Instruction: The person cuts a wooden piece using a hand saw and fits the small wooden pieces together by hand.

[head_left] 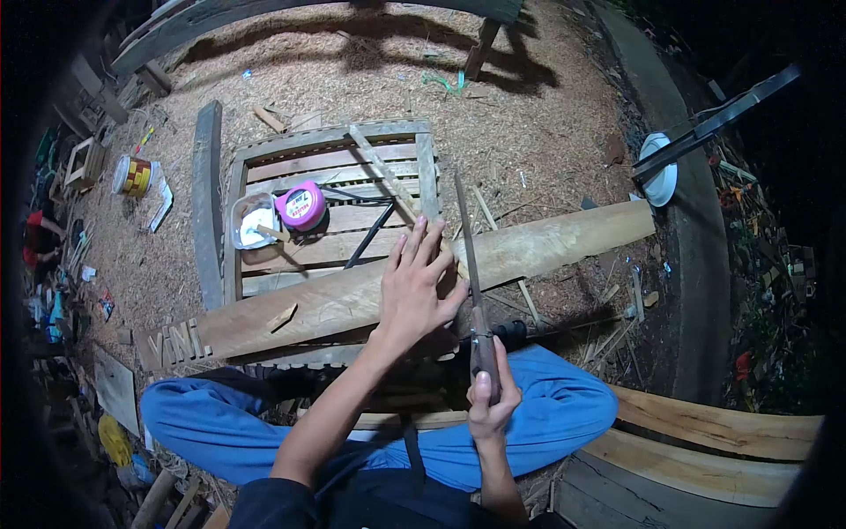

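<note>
Grip, right hand (pixel 491 406): fingers and thumb are closed around the dark wooden handle of a long, narrow metal-bladed hand tool (pixel 467 238), blade pointing away from the body, beside the left hand (pixel 414 291). Grip, left hand: palm down, fingers spread, over a broad pale-brown wooden plank (pixel 564 242) and the near end of a thin pale wooden strip (pixel 374 159); how firmly it presses cannot be told. The tool should handle as stiff and fairly light; hold by the handle only, clear of the blade. Whether the blade edge is toothed is not discernible. The strip is probably light, rigid and liable to snap or roll; steady it from above, near the blade. The plank, likely heavier, lies across the near side of a low grey slatted wooden desk (pixel 426 176). On the slats stand a pink round-cornered tape measure (pixel 302 205) and a clear plastic tub (pixel 238 220); a slim black rod (pixel 370 235) lies nearby. Surrounding floor (pixel 538 150): loose, tan wood shavings. A grey concrete kerb (pixel 696 264) runs along the right; beyond it, the area is dark.
</note>
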Demonstrator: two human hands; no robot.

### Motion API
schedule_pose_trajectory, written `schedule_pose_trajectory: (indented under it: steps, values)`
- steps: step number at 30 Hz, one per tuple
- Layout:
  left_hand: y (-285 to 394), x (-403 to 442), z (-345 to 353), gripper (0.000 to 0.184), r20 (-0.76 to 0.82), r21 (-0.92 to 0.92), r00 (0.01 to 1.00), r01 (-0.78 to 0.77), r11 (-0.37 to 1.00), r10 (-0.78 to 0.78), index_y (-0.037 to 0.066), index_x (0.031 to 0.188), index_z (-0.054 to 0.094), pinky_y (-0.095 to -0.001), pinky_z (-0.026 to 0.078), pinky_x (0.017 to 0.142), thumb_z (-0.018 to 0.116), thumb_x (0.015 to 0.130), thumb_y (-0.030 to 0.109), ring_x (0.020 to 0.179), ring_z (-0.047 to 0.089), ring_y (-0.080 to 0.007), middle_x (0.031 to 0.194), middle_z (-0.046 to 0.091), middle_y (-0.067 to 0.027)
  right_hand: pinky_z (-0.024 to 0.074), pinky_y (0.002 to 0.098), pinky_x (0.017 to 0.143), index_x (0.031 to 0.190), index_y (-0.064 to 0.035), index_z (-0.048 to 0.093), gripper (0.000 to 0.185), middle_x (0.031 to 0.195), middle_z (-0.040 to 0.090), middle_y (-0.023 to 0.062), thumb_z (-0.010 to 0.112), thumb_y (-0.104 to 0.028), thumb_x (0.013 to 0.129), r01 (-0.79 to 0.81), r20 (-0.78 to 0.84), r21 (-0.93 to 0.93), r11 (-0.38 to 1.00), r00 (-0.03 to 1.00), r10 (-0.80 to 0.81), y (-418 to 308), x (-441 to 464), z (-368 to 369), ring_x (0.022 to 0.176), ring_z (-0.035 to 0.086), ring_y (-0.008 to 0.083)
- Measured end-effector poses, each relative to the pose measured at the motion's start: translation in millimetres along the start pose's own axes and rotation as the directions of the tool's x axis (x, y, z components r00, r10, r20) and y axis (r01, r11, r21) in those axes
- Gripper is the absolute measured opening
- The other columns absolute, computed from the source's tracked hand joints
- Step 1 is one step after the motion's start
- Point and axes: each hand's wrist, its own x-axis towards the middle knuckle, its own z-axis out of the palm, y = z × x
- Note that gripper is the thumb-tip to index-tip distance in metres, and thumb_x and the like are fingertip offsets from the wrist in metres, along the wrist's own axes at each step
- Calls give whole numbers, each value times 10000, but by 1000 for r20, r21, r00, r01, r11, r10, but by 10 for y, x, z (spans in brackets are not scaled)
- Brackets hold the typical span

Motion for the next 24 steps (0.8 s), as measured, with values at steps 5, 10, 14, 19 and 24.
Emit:
schedule_pose_trajectory:
  steps: [5, 10, 14, 19, 24]
  values:
    - [-4, -6, 11, 403, 7, 12, 1000, -5, 1000, 5, 87, 1135, 690, -508, 261, 1243, 741, 859, 376, 1535, 343, -360, 1590, 464, -172, 348, 238, 464, 1505, 37, 509, 604, 704, 535, -9, 560, -313, 1015, 99, -29, -36, 994, 995, -100, 107, 6, 51, 519, 441, 44]
    - [12, -20, -3, 370, 3, 25, 1000, -16, 1000, 16, 77, 1112, 677, -517, 314, 1197, 728, 881, 361, 1532, 348, -362, 1571, 480, -175, 346, 242, 465, 1505, 34, 508, 602, 714, 541, -8, 562, -307, 1012, 86, -34, 14, 996, 996, -85, 155, 77, 91, 519, 438, 49]
    - [-5, -14, 8, 365, 3, 28, 1000, -13, 1000, 13, 77, 1117, 681, -510, 327, 1185, 722, 880, 350, 1533, 348, -355, 1550, 501, -169, 350, 242, 469, 1492, 30, 527, 604, 726, 570, 4, 567, -321, 1002, 89, -38, 20, 996, 995, -88, 136, -9, 56, 509, 438, 50]
    - [21, 16, 9, 321, -25, 21, 1000, 9, 1000, -8, 72, 1032, 688, -491, 353, 1163, 743, 863, 339, 1527, 366, -358, 1581, 484, -150, 385, 257, 488, 1476, 39, 545, 611, 676, 552, -1, 572, -331, 990, 114, -20, -106, 988, 993, -117, 117, 84, 34, 522, 493, 65]
    - [21, 1, -1, 314, -27, 6, 1000, 8, 1000, -8, 83, 1041, 691, -495, 364, 1152, 747, 834, 312, 1521, 379, -357, 1572, 496, -148, 474, 296, 562, 1466, 39, 552, 584, 925, 737, 118, 578, -271, 972, 186, -30, -162, 969, 981, -193, 62, -16, 41, 588, 574, 108]
